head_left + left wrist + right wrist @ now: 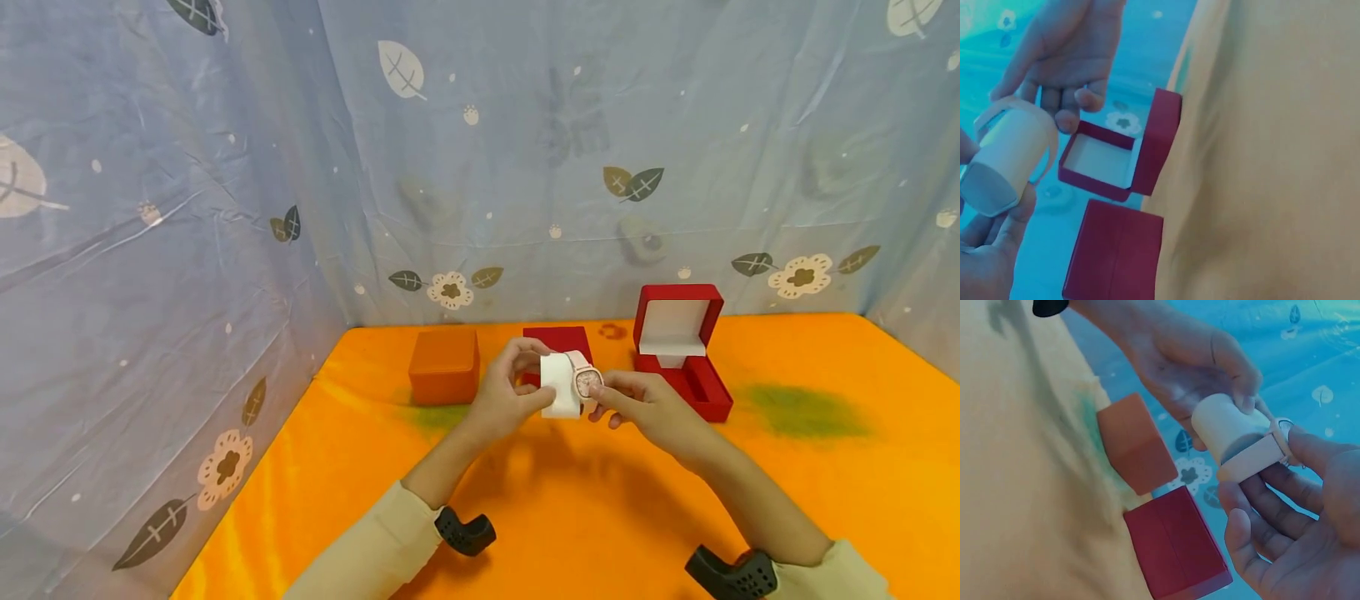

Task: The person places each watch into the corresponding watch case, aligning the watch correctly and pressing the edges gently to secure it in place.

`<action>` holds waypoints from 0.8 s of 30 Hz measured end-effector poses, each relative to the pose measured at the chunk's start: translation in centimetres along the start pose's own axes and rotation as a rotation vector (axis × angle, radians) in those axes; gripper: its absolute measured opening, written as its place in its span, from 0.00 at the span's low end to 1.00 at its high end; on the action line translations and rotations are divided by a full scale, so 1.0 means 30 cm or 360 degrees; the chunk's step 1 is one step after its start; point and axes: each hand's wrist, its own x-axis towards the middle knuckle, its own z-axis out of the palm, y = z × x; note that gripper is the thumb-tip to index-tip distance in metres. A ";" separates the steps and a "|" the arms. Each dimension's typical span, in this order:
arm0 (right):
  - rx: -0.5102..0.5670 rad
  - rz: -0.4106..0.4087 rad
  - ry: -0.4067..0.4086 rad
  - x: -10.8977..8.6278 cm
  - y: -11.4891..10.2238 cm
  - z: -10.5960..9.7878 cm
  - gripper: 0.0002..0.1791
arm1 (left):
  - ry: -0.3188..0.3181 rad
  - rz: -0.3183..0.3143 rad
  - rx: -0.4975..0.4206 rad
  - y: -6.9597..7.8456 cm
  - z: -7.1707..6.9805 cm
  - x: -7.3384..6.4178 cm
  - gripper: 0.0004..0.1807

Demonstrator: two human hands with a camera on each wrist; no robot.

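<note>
My left hand (504,392) grips a white watch cushion (557,385), thumb across its front and fingers behind. A pale pink wristwatch (588,382) with a squarish face loops round the cushion's right end. My right hand (651,410) pinches the watch at its case, thumb on the dial side. In the right wrist view the pink strap (1259,457) stands off loosely from the cushion (1229,428). From the left wrist view the cushion (1007,156) appears as a tube with a flat end, the strap around its far part. Both hands are above the table.
An orange box (444,367) stands closed at the back left. Behind the hands sits a closed red box (558,337). An open red box (693,387) with a white-lined lid is at the back right. A patterned curtain (525,167) hangs behind the orange tablecloth (600,517).
</note>
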 end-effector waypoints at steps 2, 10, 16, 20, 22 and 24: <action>0.0027 0.0005 0.0011 0.000 0.002 0.000 0.20 | 0.0048 -0.0006 -0.0019 0.000 0.005 0.000 0.23; 0.0077 -0.0038 0.0052 0.001 0.006 0.005 0.18 | 0.0279 -0.0103 -0.0118 0.017 0.037 -0.001 0.23; 0.0109 -0.0060 0.0063 0.000 0.009 0.012 0.16 | 0.0315 -0.0090 -0.0123 0.024 0.046 -0.002 0.23; 0.0125 -0.0078 0.0081 0.002 0.009 0.023 0.16 | 0.0267 -0.0091 -0.0133 0.018 0.037 0.002 0.23; 0.0105 -0.0078 0.0110 0.001 0.006 0.030 0.17 | 0.0234 -0.0093 -0.0132 0.014 0.034 0.004 0.21; 0.0047 -0.0082 0.0155 0.000 0.002 0.039 0.17 | 0.0210 -0.0100 -0.0150 0.013 0.033 0.004 0.20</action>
